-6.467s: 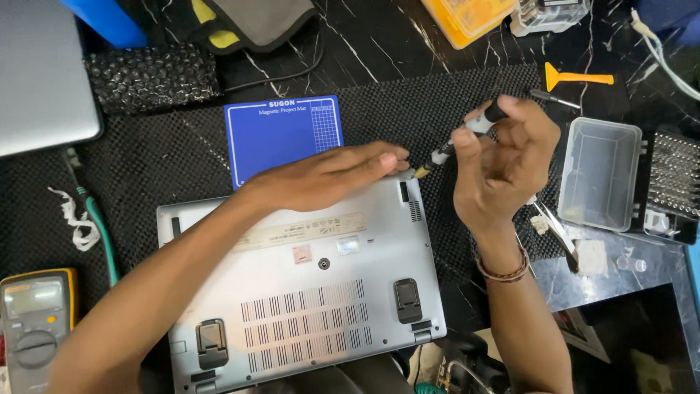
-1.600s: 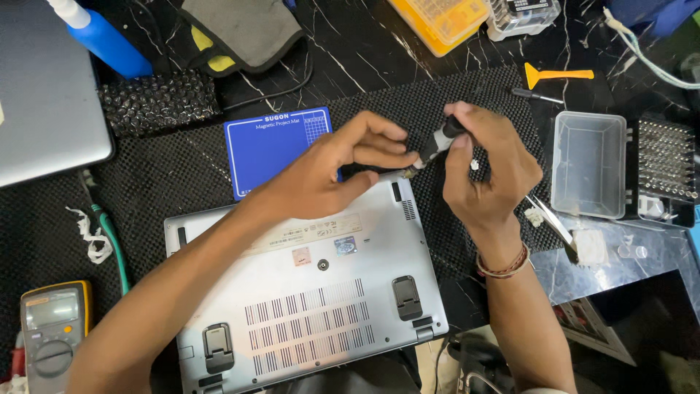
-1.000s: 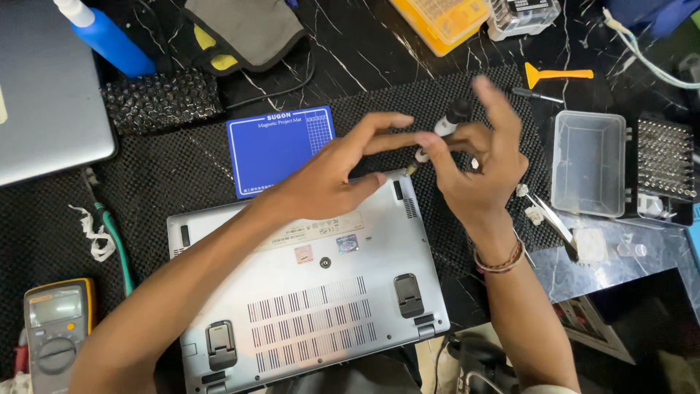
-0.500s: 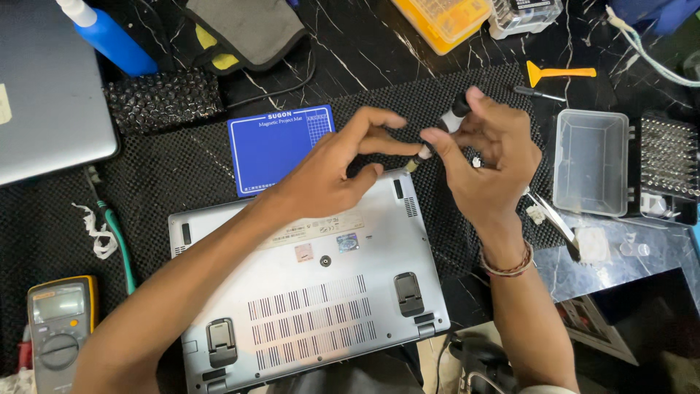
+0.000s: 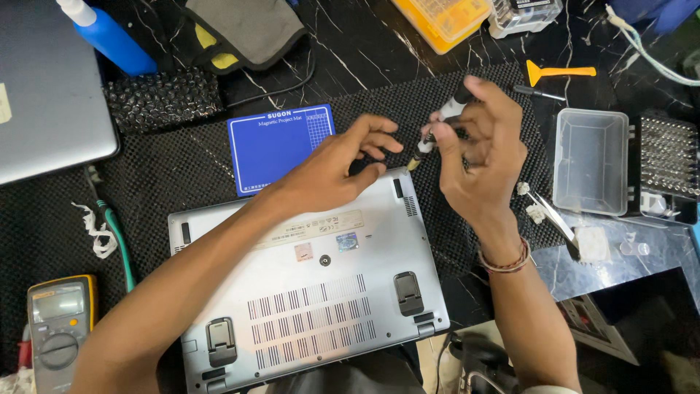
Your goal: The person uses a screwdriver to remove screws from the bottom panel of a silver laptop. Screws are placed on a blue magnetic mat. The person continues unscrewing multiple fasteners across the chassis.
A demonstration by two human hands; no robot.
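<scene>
Since only the head camera looks down here, everything reads from above: a silver laptop (image 5: 306, 292) lies upside down on a black textured mat (image 5: 182, 175) on the dark marbled counter (image 5: 364, 44), its vented underside and rubber feet turned up, which puts the base panel within reach of both hands.

The right hand (image 5: 481, 160) is curled closed around a small screwdriver (image 5: 437, 131) with a black and white handle, held slanted so that its tip points down toward the laptop's far right corner. The fingers wrap the upper handle, a grip that looks suited to twirling the tool.

The left hand (image 5: 335, 171) rests on the laptop's far edge, fingers loosely bent and partly open, the fingertips close to the screwdriver's tip, apparently steadying it; whether anything small is pinched between them cannot be told.

A blue magnetic mat (image 5: 277, 146) lies just beyond the laptop, near the left hand. To the right sit a clear plastic box (image 5: 590, 160), a rack of driver bits (image 5: 667, 168) and tweezers (image 5: 554, 222). An orange pry tool (image 5: 558, 71) lies further back. A yellow multimeter (image 5: 58, 328) sits at the near left, a blue bottle (image 5: 109, 36) at the far left.
</scene>
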